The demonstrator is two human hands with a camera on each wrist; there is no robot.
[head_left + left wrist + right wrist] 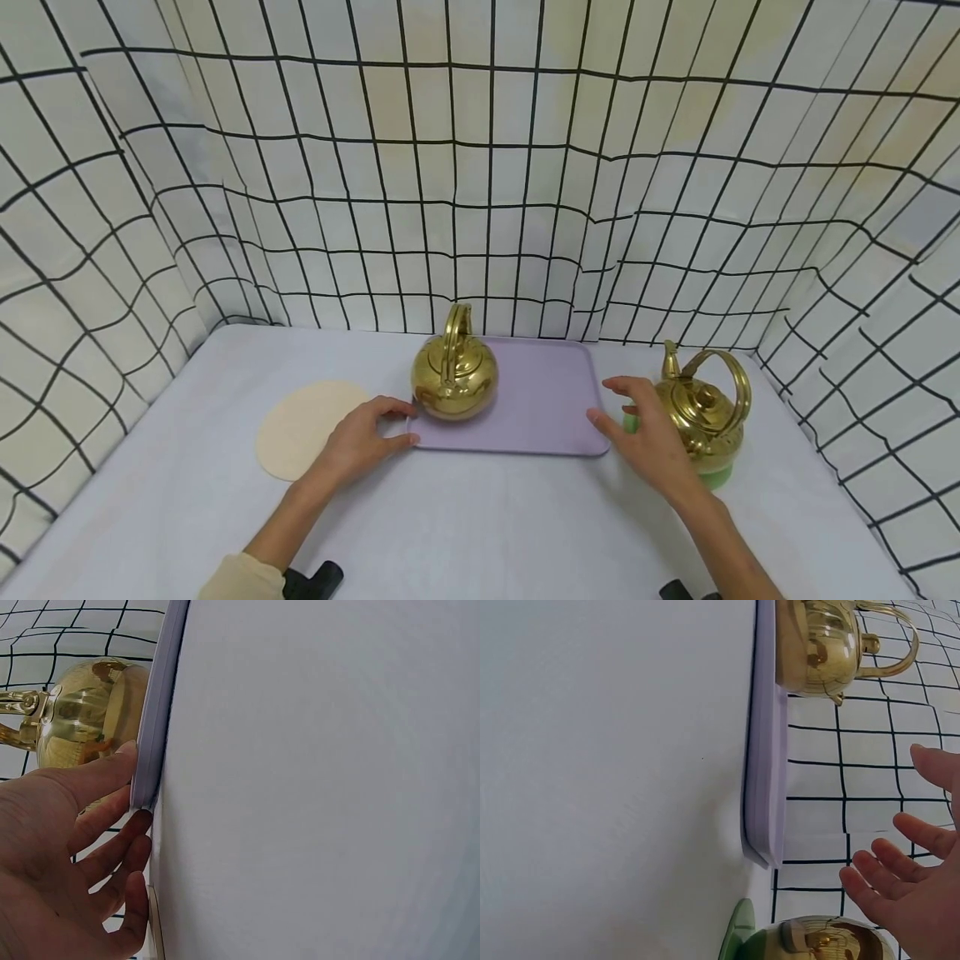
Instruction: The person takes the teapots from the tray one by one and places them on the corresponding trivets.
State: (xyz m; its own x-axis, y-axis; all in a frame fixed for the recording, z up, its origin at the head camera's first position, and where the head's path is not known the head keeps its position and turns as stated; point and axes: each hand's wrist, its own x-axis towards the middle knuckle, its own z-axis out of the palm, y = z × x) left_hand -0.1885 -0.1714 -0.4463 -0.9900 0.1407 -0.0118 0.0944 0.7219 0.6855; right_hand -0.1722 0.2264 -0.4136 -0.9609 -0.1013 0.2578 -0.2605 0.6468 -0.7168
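A brass teapot [453,379] with an arched handle stands on the left part of a lilac tray [540,408]. At the tray's left front corner is my left hand [362,439]; in the left wrist view its thumb tip touches the rim [154,742] and its other fingertips are right beside the corner. My right hand [648,433] hovers off the tray's right edge with spread, loosely bent fingers, holding nothing. Behind and right of that hand, a second brass teapot [708,412] sits on a green base [717,477], partly hidden by the hand.
A round cream mat [300,429] lies on the white tabletop [480,525] at the left, partly behind my left hand. White fabric with a black grid [487,175] encloses the table at the back and both sides.
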